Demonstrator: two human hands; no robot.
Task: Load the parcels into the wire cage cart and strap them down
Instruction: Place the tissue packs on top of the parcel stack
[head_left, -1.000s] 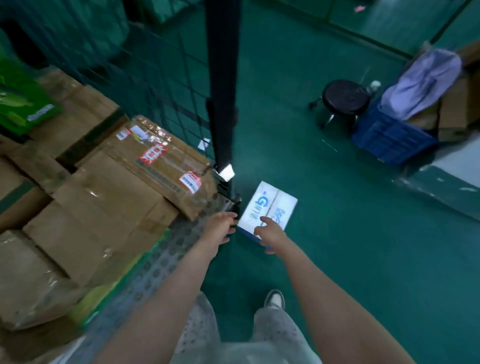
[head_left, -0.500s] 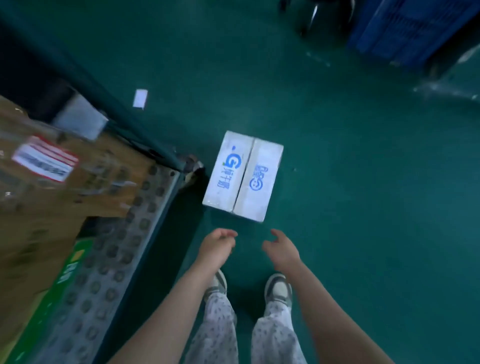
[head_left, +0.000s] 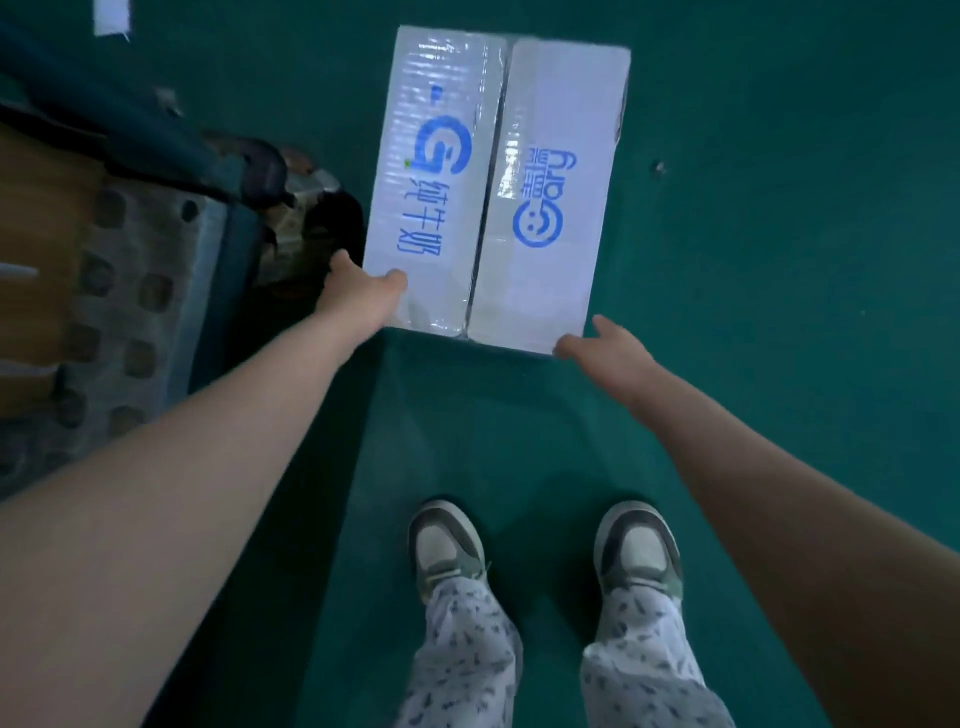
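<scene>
- One white parcel with blue print, centre far.
- Two hands: left hand at its near-left corner, right hand at its near-right corner.
- Two shoes, near: left shoe, right shoe.
- One wire cage cart, left.
- One paper scrap, far left.

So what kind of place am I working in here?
Probably a warehouse or parcel depot: green painted floor, a taped white carton lying on it, and a cage cart's perforated metal deck at the left carrying brown cardboard.
</scene>
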